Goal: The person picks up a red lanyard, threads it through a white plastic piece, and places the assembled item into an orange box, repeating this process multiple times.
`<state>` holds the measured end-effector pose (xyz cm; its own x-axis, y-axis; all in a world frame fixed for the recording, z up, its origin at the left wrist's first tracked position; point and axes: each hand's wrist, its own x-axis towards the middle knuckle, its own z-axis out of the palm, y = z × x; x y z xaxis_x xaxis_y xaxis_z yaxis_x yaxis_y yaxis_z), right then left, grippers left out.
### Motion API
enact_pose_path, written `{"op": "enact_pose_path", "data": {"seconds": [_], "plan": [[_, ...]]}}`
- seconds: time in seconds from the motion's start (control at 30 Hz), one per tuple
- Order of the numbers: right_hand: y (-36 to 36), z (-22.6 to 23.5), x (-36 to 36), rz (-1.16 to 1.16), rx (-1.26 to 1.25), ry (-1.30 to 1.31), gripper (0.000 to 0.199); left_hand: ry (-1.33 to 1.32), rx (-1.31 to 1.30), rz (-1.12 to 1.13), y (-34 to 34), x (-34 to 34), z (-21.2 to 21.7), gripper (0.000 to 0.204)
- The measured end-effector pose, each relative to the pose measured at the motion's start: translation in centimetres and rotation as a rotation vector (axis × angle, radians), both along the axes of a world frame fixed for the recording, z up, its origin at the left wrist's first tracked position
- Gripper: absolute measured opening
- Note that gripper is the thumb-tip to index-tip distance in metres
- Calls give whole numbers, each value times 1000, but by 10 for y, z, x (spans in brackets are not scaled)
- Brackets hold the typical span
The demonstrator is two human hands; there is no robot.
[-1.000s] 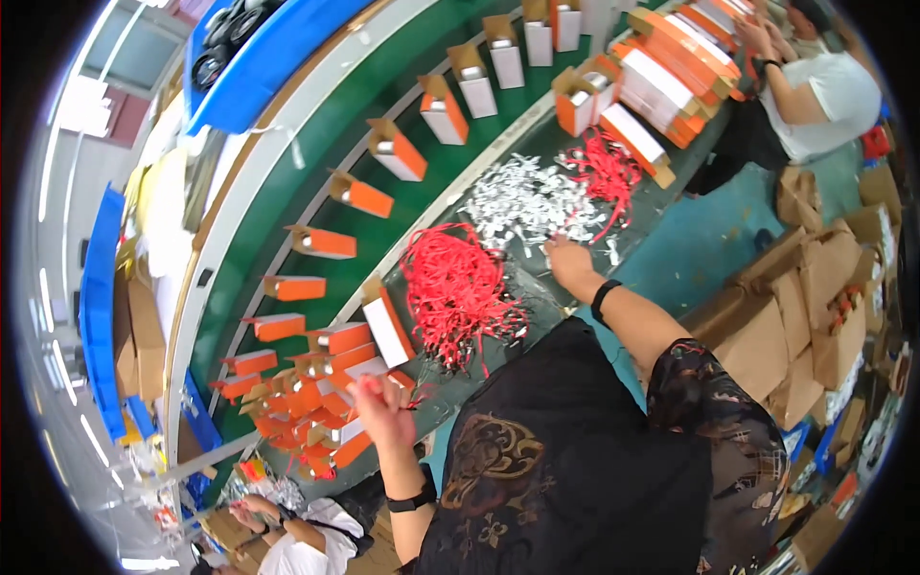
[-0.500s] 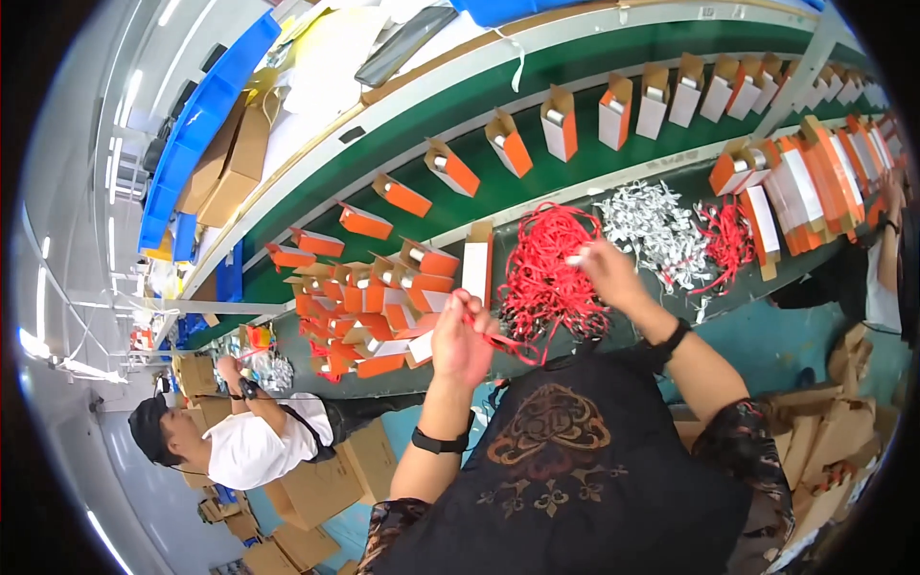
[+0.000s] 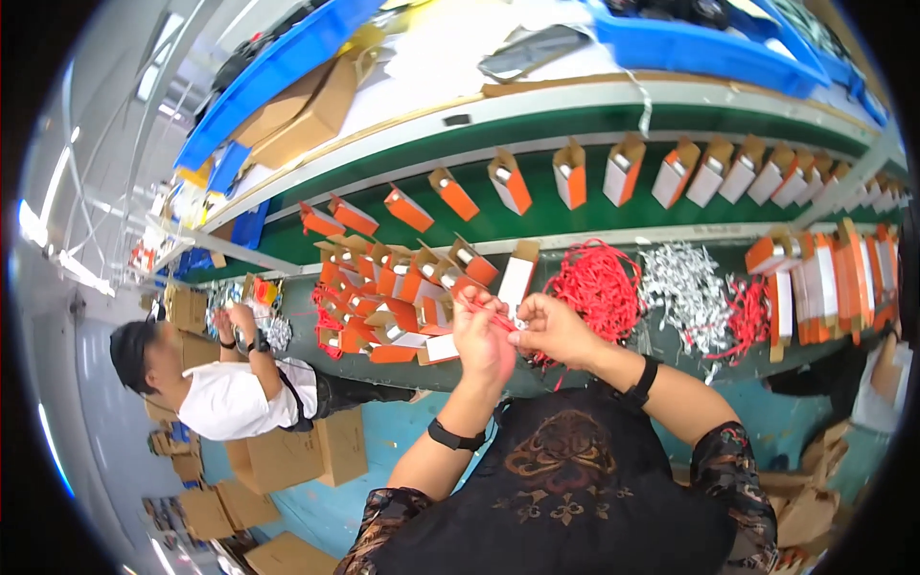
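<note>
- I'm holding both hands together over the worktable (image 3: 676,356), right in the middle, and all clock directions here are running from them.
- My left hand (image 3: 486,337) is curling, palm upward, and its fingers are closing on a red strap (image 3: 500,323).
- My right hand (image 3: 558,331) is pinching, thumb against forefinger, and a small pale piece (image 3: 521,324) is showing at its tips, just beside the strap; its exact shape is hiding among my fingers.
- I'm wearing a dark band on each wrist.
- At twelve o'clock, just past my fingers, an orange-and-white box (image 3: 518,278) is standing with its brown flap up.
- At two o'clock, near my right hand, a pile of red straps (image 3: 602,283) is spreading out.
- Toward three, a heap of silvery-white pieces (image 3: 685,297) is lying beside it, then a smaller red pile (image 3: 747,311), then a row of packed boxes (image 3: 832,287) is leaning together.
- Between nine and ten, a cluster of orange boxes (image 3: 388,297) is crowding the table, many gaping open.
- From ten round to two, a line of open boxes (image 3: 509,182) is standing along the green belt (image 3: 541,206).
- At one o'clock, higher up, a blue bin (image 3: 704,46) is sitting on a shelf.
- Well apart at half past eight, a co-worker in a white top (image 3: 235,402) is raising both hands.
</note>
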<state>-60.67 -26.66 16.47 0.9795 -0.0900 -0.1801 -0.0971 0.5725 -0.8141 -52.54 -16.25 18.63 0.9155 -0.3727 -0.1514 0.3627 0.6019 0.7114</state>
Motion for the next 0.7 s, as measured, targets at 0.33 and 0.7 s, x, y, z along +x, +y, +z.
{"op": "enact_pose_path", "data": {"seconds": [0.33,0.7], "plan": [[7,6,28,160,-81,145,15,160,237,-166,49,32,-30,17],[44,15,103,-516,-869,-333,33,570,-247,-160,45,38,-45,24]]}}
